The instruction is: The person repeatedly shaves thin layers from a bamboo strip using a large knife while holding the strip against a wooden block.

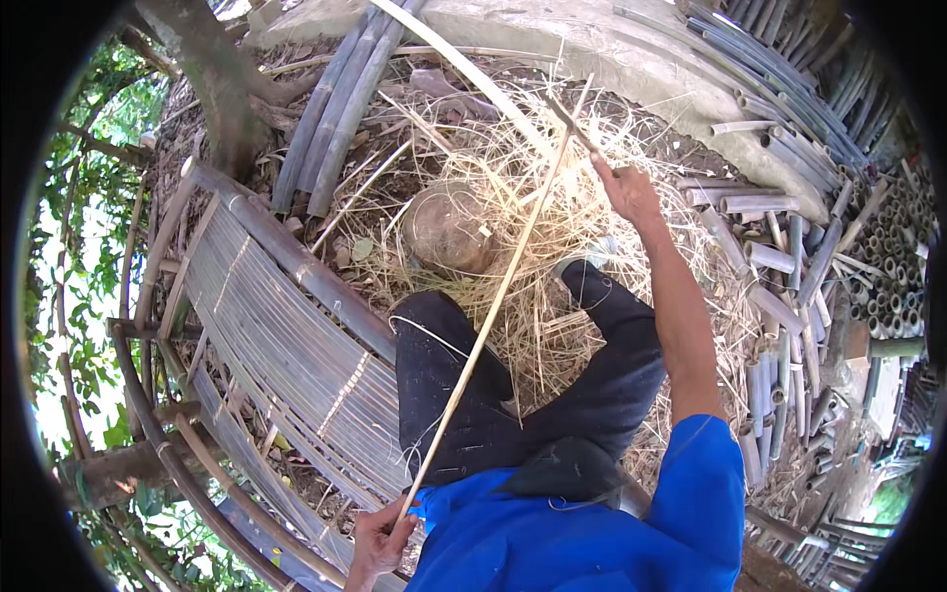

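My left hand [380,541] is closed around the near end of a long, thin bamboo strip [483,331], low beside my hip. The strip slants away from me across my lap, its far end up past my right hand. My right hand [629,189] is stretched out ahead and closed on the handle of a knife [570,120]. The dark, narrow blade crosses the strip near its far end; whether it touches the strip, I cannot tell. My fingers hide most of the handle.
A slatted bamboo bench [286,326] is at my left. Ahead lie a round wooden block [449,229], a heap of pale shavings [552,326] and several dark bamboo poles [340,109]. Cut bamboo tubes [893,286] and more poles [779,212] are stacked on the right.
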Demonstrator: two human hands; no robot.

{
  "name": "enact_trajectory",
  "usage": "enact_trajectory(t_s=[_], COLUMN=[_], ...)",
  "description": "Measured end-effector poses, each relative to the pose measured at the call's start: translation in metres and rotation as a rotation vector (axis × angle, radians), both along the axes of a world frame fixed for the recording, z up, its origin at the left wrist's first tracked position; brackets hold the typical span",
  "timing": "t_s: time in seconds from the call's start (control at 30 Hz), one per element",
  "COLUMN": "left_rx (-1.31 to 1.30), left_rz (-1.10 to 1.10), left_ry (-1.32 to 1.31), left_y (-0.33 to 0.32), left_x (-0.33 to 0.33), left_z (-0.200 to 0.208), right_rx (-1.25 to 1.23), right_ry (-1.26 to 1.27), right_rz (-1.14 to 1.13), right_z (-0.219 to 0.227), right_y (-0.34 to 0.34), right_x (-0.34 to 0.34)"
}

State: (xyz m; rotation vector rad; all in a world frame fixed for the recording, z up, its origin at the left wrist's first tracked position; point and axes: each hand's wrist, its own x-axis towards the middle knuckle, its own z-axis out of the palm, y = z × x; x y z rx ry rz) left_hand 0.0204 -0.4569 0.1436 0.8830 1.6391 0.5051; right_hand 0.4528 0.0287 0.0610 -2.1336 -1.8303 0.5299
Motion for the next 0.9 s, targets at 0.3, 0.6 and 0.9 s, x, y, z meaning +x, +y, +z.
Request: enact_trajectory(t_s=[0.3,0.6,0.9], left_rx=[0.119,0.143,0.129], left_rz=[0.034,-0.004,0.051], left_ry=[-0.085,-0.131,-0.164], left_y=[0.121,0.175,0.145], left_x=[0.037,0.079,0.076], left_z=[-0.008,-0.044,-0.041], right_rx=[-0.071,-0.027,-0.002], right_ry=[0.307,0.273,0.060], right_rz=[0.109,0.636,0.667], right_z=[-0.008,-0.014,-0.023], right_y=[-0.125,-0.239,-0.208], right_x=[-0.086,-0.132,-0.109])
